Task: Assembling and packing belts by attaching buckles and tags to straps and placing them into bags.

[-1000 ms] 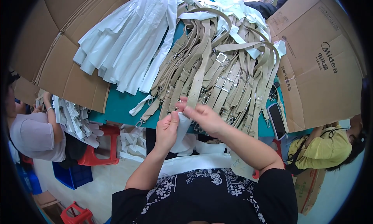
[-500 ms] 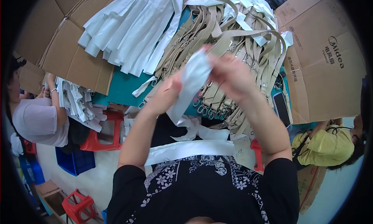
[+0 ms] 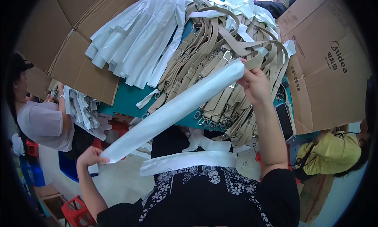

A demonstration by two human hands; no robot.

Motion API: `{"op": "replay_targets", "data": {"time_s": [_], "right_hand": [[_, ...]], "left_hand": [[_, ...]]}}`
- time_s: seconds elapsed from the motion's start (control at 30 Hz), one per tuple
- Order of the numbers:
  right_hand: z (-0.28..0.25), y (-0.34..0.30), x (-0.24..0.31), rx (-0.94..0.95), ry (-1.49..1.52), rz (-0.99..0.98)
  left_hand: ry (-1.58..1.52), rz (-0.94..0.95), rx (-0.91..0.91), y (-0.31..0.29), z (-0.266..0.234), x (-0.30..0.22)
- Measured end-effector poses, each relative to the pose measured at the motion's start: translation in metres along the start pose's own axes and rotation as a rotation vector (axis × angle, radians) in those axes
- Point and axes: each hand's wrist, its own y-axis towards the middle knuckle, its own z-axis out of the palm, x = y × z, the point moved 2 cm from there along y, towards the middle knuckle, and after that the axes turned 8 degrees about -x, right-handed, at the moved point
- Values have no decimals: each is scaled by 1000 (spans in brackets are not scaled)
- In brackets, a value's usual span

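Observation:
A long white plastic sleeve [image 3: 173,111] stretches slantwise across the view, held between my two hands. My left hand [image 3: 92,156], low at the left, pinches its lower end. At the upper right my right hand [image 3: 256,84] grips the other end, where a beige strap [image 3: 255,61] shows right beside the fingers. I cannot tell whether that strap runs inside the sleeve. Behind the sleeve lies a big heap of beige straps [image 3: 220,91] with metal clips. Another white sleeve [image 3: 189,162] lies across my lap.
Many white sleeves [image 3: 138,50] are piled on the green table [image 3: 132,94]. Cardboard boxes [image 3: 327,77] flank it, and a dark phone [image 3: 284,120] lies at its right. One person [image 3: 43,122] sits at left, another [image 3: 334,154] at right. Red stools [image 3: 76,211] stand on the floor.
My hands, close together before over the strap heap, have moved far apart. The left went down and left, the right slightly right, and the bunched white sleeve is now stretched out between them.

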Motion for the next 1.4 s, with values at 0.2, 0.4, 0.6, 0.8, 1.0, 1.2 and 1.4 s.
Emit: {"op": "replay_targets", "data": {"time_s": [0.2, 0.4, 0.6, 0.8, 1.0, 1.2, 1.4], "right_hand": [[-2, -8, -36, -83, 4, 66], [37, -55, -75, 140, -72, 196], [61, -73, -93, 203, -111, 231], [52, -9, -71, 163, -45, 397], [143, -50, -18, 405, 80, 201], [154, -85, -75, 378, -72, 56], [120, -88, -140, 306, -187, 256]], "left_hand": [[874, -409, -472, 20, 45, 183], [31, 453, -692, 45, 77, -91], [-859, 605, 22, 80, 140, -273], [-974, 613, 14, 77, 134, -273], [-949, 975, -435, 11, 29, -276], [-711, 755, -352, 28, 48, -213], [-1094, 679, -134, 86, 119, -183]]}}
